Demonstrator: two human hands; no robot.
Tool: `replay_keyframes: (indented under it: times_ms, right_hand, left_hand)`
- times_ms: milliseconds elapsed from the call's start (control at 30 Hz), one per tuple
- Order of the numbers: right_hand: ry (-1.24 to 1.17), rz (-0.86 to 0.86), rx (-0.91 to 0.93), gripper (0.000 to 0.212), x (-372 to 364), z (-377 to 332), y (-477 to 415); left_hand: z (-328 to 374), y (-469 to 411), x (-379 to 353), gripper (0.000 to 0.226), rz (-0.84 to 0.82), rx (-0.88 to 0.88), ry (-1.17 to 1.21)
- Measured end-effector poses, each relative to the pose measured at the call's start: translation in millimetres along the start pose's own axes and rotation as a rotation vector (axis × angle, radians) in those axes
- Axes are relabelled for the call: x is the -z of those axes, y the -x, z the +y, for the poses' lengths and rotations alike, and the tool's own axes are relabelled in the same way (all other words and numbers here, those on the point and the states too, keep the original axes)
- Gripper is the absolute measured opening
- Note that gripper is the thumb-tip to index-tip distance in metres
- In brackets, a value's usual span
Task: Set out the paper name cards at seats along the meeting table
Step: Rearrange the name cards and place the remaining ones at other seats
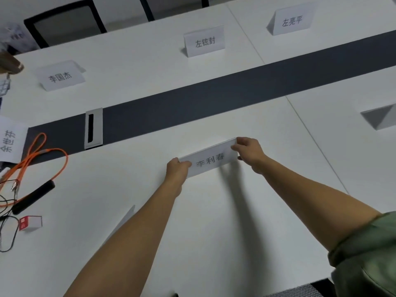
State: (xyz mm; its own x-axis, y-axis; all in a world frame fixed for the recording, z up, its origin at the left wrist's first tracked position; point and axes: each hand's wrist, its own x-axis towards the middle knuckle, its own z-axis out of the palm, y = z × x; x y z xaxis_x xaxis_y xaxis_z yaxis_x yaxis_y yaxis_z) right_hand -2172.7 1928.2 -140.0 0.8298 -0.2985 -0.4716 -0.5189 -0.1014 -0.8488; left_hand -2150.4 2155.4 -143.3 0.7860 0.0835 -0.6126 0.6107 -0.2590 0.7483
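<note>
A folded white paper name card (211,160) with black characters stands on the near half of the white meeting table (214,221). My left hand (176,169) pinches its left end and my right hand (249,152) pinches its right end. Across the dark centre strip (214,91), three more name cards stand on the far side: one at the left (61,77), one in the middle (204,41), one at the right (292,20). Another folded card (380,117) stands at the right edge, and a card (9,140) lies at the far left.
An orange lanyard (46,155), a black pen-like bar (34,197), thin black cables and a small red-and-white box (30,222) lie at the left. A cable port (93,128) sits in the strip. A black mesh chair (64,22) stands behind the table. A paper sheet edge (126,217) shows beside my left forearm.
</note>
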Motion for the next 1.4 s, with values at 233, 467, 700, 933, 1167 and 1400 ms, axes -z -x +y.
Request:
replay_keyframes:
  times_ms: [233,467,700,933,1167,1400]
  right_hand:
    - [0.009,-0.015,0.005,0.024,4,5,0]
    - [0.006,-0.006,-0.021,0.022,14,12,1]
    - [0.157,0.191,-0.022,0.048,12,17,20]
    - [0.254,0.132,0.092,0.029,-44,7,67]
    - [0.409,-0.096,0.165,0.026,-139,4,121]
    - [0.535,-0.135,0.242,0.032,-224,6,183]
  left_hand:
    - [7,-5,-2,0.006,-0.002,0.009,-0.01]
    - [8,0,-6,0.013,-0.059,0.007,-0.035]
    - [6,27,21,0.057,0.05,0.01,-0.122]
    - [-32,77,92,0.027,0.148,0.008,-0.105]
    - [-84,126,195,0.024,0.25,-0.043,-0.26]
    - [-145,168,299,0.022,0.303,-0.051,-0.276]
